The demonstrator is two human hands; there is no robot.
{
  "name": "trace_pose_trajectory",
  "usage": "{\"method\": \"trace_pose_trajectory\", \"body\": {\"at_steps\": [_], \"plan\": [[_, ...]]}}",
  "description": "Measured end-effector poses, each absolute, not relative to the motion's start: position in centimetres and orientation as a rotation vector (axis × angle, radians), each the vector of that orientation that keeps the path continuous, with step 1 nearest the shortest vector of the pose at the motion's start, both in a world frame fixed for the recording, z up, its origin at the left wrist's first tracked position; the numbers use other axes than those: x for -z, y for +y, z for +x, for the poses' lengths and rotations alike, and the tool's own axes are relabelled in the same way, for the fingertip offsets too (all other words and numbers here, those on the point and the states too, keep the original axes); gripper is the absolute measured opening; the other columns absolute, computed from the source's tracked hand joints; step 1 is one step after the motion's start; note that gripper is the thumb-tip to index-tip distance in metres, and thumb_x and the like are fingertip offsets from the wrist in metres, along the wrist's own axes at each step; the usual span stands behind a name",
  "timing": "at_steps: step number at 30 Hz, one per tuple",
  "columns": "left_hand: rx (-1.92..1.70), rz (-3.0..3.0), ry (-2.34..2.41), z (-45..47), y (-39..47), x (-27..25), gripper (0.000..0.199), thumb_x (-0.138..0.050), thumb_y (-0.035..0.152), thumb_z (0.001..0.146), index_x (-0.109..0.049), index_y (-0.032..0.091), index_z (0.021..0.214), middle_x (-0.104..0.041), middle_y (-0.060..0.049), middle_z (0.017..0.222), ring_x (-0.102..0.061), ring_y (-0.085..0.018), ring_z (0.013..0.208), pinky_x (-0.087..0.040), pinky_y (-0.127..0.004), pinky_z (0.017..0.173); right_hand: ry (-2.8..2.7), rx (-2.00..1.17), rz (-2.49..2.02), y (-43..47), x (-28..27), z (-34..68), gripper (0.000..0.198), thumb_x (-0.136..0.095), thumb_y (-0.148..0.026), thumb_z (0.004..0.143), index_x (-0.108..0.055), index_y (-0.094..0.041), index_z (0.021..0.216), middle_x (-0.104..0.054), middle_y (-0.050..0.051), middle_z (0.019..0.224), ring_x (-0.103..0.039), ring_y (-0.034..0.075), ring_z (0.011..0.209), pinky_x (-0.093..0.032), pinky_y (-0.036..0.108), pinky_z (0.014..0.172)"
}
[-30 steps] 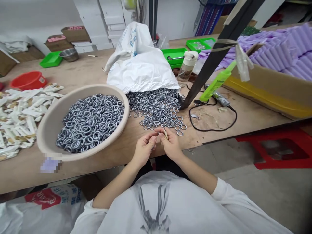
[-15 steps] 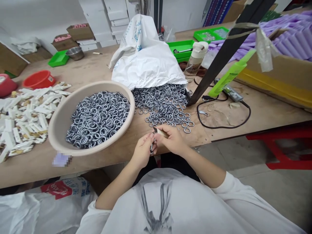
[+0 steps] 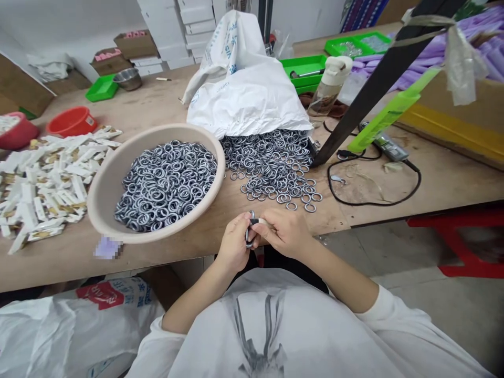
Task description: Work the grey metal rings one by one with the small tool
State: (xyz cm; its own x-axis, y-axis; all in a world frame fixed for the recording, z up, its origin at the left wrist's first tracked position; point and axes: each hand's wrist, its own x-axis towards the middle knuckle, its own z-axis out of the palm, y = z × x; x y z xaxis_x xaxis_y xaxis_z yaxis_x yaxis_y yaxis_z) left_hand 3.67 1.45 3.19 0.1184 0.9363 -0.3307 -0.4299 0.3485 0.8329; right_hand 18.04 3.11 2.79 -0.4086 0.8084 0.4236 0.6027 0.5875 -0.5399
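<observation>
Head view: post (image 3: 370,97) beside loose rings (image 3: 275,170)

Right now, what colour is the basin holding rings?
The basin is beige, best seen in the head view.

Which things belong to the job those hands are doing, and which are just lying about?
Seem part of it:
left hand, holding at least one grey ring
right hand, holding a dark-tipped piece
probably the ring pile

Seem just lying about:
metal bowl
bottle
neon-green tube
</observation>
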Motion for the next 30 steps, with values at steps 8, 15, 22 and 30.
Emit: {"method": "trace_pose_trajectory", "body": {"at_steps": [8, 15, 22, 30], "plan": [[-1.078, 0.637, 0.914, 3.7, 0.8, -3.1, 0.040, -0.071, 0.046, 0.076, -0.046, 0.018, 0.062, -0.036, 0.008, 0.045, -0.038, -0.006, 0.037, -0.028, -0.020, 0.040, -2.102, -0.468, -1.310, 4.4, -2.1, 18.9, 0.050, -0.036, -0.053, 0.101, -0.056, -0.020, 0.069, -0.057, 0.002, 0.062, -0.048, 0.015, 0.059, -0.025, 0.029, 0.058], [-0.985, 0.646, 0.885, 2.2, 1.2, -2.6, 0.036, -0.071, 0.043, 0.077, -0.050, 0.017, 0.063, -0.041, 0.006, 0.046, -0.041, -0.006, 0.040, -0.029, -0.019, 0.041, -2.032, -0.251, -1.957, 7.4, -0.1, 22.2, 0.028, -0.059, -0.046, 0.093, -0.067, -0.021, 0.104, -0.067, 0.009, 0.104, -0.061, 0.024, 0.082, -0.031, 0.031, 0.063], [-0.971, 0.532, 0.905, 1.4, 3.3, -1.3, 0.035, -0.073, 0.044, 0.066, -0.051, 0.019, 0.077, -0.060, 0.002, 0.063, -0.049, -0.009, 0.044, -0.032, -0.018, 0.036, -2.012, -0.294, -1.955, 7.9, 0.9, 21.9, 0.021, -0.054, -0.035, 0.096, -0.066, -0.018, 0.102, -0.065, 0.011, 0.108, -0.062, 0.025, 0.088, -0.037, 0.032, 0.068], [-0.901, 0.629, 0.883, 3.4, 3.3, -0.5, 0.048, -0.075, 0.058, 0.073, -0.051, 0.017, 0.078, -0.060, 0.002, 0.061, -0.047, -0.006, 0.039, -0.030, -0.016, 0.034, -1.612, -1.140, -1.008, 5.6, -0.6, 18.8, 0.032, -0.057, -0.049, 0.092, -0.059, -0.020, 0.079, -0.057, 0.001, 0.075, -0.055, 0.017, 0.073, -0.043, 0.030, 0.071]]}}
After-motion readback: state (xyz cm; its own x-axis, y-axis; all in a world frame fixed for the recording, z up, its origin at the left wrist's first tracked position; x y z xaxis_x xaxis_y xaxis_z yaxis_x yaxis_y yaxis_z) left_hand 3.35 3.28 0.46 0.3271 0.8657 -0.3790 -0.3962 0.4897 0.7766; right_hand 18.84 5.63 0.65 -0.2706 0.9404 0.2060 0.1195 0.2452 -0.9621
